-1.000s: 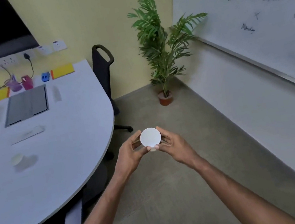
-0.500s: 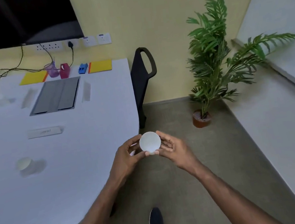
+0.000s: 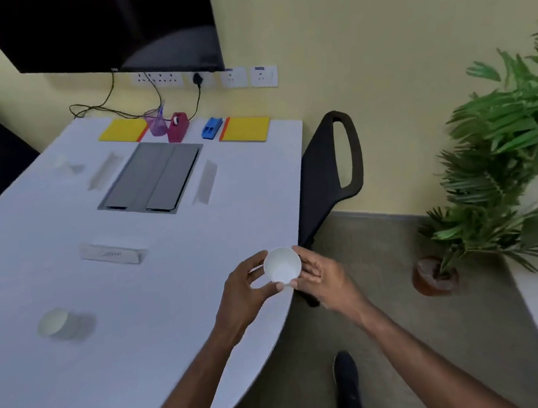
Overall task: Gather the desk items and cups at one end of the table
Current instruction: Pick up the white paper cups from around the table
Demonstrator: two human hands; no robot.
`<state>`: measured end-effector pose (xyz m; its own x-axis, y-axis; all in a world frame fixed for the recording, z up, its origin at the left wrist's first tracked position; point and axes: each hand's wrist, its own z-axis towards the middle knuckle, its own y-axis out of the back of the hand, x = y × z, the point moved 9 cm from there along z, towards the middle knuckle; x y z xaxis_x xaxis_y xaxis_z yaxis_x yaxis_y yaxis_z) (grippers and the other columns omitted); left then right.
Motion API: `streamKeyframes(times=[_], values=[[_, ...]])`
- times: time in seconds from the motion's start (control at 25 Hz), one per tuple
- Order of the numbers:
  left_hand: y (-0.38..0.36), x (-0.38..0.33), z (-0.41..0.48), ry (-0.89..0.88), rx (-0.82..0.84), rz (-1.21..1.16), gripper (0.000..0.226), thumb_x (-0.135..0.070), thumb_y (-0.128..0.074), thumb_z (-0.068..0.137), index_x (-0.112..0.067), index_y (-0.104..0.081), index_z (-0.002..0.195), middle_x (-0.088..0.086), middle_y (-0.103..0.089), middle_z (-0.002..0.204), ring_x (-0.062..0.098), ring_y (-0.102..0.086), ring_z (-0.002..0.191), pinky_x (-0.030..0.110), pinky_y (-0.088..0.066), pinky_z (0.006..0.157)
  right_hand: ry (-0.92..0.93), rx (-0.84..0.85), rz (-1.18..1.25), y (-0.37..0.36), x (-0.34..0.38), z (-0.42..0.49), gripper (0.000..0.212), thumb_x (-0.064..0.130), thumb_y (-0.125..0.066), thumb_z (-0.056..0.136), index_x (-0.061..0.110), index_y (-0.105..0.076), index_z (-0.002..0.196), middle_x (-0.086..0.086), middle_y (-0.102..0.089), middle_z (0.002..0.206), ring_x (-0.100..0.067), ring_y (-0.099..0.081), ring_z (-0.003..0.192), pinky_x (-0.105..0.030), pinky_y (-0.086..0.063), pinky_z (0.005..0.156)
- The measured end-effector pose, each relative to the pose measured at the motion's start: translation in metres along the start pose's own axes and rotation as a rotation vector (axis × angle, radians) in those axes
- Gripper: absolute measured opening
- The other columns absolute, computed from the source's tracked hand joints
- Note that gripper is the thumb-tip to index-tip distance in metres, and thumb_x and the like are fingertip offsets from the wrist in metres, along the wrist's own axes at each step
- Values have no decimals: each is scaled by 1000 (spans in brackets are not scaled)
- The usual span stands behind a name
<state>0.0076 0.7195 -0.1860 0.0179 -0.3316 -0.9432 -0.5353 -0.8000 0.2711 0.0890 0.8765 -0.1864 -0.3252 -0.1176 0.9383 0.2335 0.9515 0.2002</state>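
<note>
A white paper cup (image 3: 282, 266) is held between my left hand (image 3: 246, 291) and my right hand (image 3: 323, 277), just over the white table's right edge (image 3: 296, 307). Another white cup (image 3: 54, 322) stands on the table at the left. A third pale cup (image 3: 63, 162) sits far back left. At the far end lie two yellow notepads (image 3: 122, 130) (image 3: 245, 130), a purple pen cup (image 3: 156, 123), a red tape dispenser (image 3: 178, 127) and a blue stapler (image 3: 212, 128). A white name plate (image 3: 112, 253) lies mid-table.
A grey cable hatch (image 3: 151, 178) is set into the table. A black chair (image 3: 329, 174) stands against the table's right side. A potted plant (image 3: 498, 171) is on the floor at right. A dark screen (image 3: 104, 26) hangs on the wall above sockets and cables.
My view has swung left toward the table. Both hands, still holding the cup, have moved from over the floor to the table's right edge.
</note>
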Motion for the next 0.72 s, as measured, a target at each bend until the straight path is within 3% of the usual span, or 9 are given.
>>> streamKeyframes(times=[0.12,0.24,0.28,0.52,0.72], values=[[4,0,46,36,-118,-21,69,-28,-86,73,-34,-55,134,-13,-58,138,4,-59,117,10,-44,84,29,100,-58,8,11,66,73,10,-78,82,21,-45,146,2,-56,142,-13,-53,132,-33,-47,109],[5,-7,92,101,-247,-59,69,-22,-85,75,-28,-55,137,-7,-57,142,7,-57,119,23,-46,93,55,224,-114,20,29,127,67,14,-77,83,26,-49,143,12,-59,130,-4,-54,124,-8,-46,89],[4,-12,106,103,-283,-71,69,-21,-85,75,-27,-55,137,-6,-57,142,7,-56,119,25,-46,93,82,259,-140,25,37,146,66,14,-77,84,25,-49,143,13,-59,127,-3,-54,122,-5,-45,86],[9,-12,186,169,-422,-158,70,-13,-84,75,-18,-54,138,0,-57,141,16,-58,124,31,-49,101,31,364,-241,33,50,249,70,15,-75,85,20,-43,147,5,-57,138,-10,-55,125,-22,-44,100],[26,7,263,156,-457,-69,68,-13,-82,78,-8,-51,139,9,-55,141,22,-59,123,23,-46,94,-17,329,-332,23,54,335,60,20,-72,87,19,-48,143,0,-59,136,-17,-57,125,-35,-46,108]])
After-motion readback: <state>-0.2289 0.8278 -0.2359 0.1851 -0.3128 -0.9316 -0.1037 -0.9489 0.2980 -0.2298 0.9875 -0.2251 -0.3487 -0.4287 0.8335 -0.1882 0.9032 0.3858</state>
